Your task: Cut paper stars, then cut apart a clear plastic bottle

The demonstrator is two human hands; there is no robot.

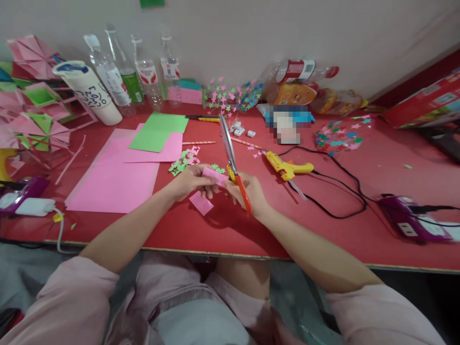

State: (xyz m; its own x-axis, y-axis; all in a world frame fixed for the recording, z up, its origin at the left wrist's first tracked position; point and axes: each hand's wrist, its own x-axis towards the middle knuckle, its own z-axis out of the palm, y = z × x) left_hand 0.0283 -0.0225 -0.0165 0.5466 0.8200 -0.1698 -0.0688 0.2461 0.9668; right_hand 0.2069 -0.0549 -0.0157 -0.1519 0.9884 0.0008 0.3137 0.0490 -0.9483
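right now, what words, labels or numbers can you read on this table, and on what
white cylinder tub: blue handwriting, perhaps "2020", unsure
clear plastic bottles: red and green labels, too blurred
red cardboard box: print too small
pink paper strip, orange-handled scissors: no writing shows

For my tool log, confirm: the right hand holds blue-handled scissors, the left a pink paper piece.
Wrong colour: in the head view the scissors have orange-red handles. The right hand does hold them, the left hand the pink paper piece.
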